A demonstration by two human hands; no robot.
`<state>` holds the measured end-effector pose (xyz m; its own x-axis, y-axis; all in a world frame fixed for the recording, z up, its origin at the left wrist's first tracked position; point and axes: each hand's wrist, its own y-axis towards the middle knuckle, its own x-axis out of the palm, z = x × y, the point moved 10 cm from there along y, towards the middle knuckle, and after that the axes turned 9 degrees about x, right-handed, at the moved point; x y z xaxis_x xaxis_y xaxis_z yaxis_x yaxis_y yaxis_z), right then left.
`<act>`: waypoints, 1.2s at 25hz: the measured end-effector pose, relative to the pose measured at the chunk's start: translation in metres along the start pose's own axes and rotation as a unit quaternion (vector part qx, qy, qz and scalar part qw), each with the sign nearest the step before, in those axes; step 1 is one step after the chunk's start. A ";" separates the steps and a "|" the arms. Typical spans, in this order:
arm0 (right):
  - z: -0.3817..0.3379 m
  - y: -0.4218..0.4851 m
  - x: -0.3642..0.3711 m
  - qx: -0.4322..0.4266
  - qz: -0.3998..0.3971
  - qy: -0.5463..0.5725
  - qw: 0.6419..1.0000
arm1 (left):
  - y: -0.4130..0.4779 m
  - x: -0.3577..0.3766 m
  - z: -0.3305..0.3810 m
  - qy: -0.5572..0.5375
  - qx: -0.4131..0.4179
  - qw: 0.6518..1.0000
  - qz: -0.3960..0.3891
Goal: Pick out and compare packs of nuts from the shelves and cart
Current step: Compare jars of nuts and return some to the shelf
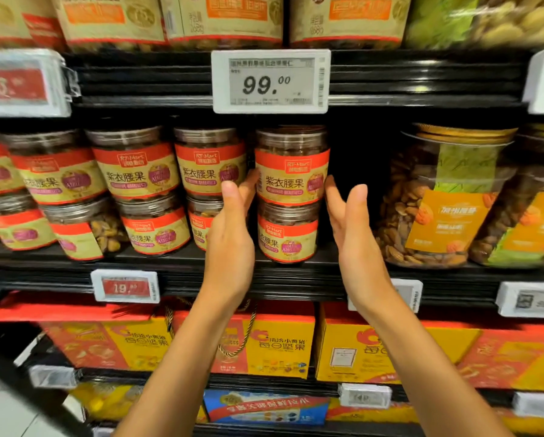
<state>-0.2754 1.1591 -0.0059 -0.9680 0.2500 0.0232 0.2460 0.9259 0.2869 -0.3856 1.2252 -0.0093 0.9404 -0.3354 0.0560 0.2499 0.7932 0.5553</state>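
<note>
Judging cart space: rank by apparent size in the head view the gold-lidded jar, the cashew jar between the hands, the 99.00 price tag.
Largest: gold-lidded jar.
Then 99.00 price tag and cashew jar: too alike to rank; the tag sits nearer the camera.

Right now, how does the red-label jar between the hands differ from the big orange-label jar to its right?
The red-label jar is smaller and stacked on another jar; the orange-label jar is wider, gold-lidded, standing on the shelf itself. Both are clear and show nuts.
</note>
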 end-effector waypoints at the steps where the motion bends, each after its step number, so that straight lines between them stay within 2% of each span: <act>1: 0.004 -0.003 -0.002 0.002 0.006 -0.008 1.000 | 0.000 -0.001 -0.004 -0.010 -0.005 1.000 -0.006; 6: 0.032 -0.007 -0.012 0.057 0.019 -0.011 0.998 | -0.019 0.004 -0.028 -0.057 -0.082 0.995 0.007; 10: 0.035 0.011 -0.003 0.069 0.013 0.033 0.997 | -0.031 -0.006 -0.038 -0.011 -0.129 0.990 0.050; 13: 0.044 0.020 -0.001 0.070 0.027 0.042 0.996 | -0.032 -0.001 -0.037 0.037 -0.122 0.992 -0.002; 15: 0.045 0.023 0.002 0.069 0.037 0.041 0.996 | -0.025 -0.012 -0.048 0.020 -0.195 0.979 0.051; 18: 0.041 0.022 0.004 0.075 0.040 0.022 0.996 | -0.032 -0.008 -0.021 0.050 -0.155 0.987 0.001; 22: 0.029 -0.009 -0.016 0.128 0.164 -0.048 0.977 | -0.063 -0.048 0.013 0.002 -0.210 0.974 0.080; 23: 0.017 -0.023 -0.011 0.137 0.172 -0.061 0.974 | -0.070 -0.057 0.029 -0.010 -0.232 0.969 0.088; 26: -0.030 -0.068 0.034 0.168 0.084 -0.063 0.980 | -0.102 -0.095 0.096 -0.007 -0.269 0.953 0.140; 30: -0.096 -0.136 0.132 0.195 -0.133 -0.051 0.971 | -0.181 -0.155 0.193 0.011 -0.290 0.925 0.244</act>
<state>-0.4415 1.0393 0.0499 -0.9948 -0.0035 -0.1019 0.0081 0.9935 -0.1139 -0.6218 1.0351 0.0418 0.9765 0.1408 0.1630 -0.1309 0.9889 -0.0703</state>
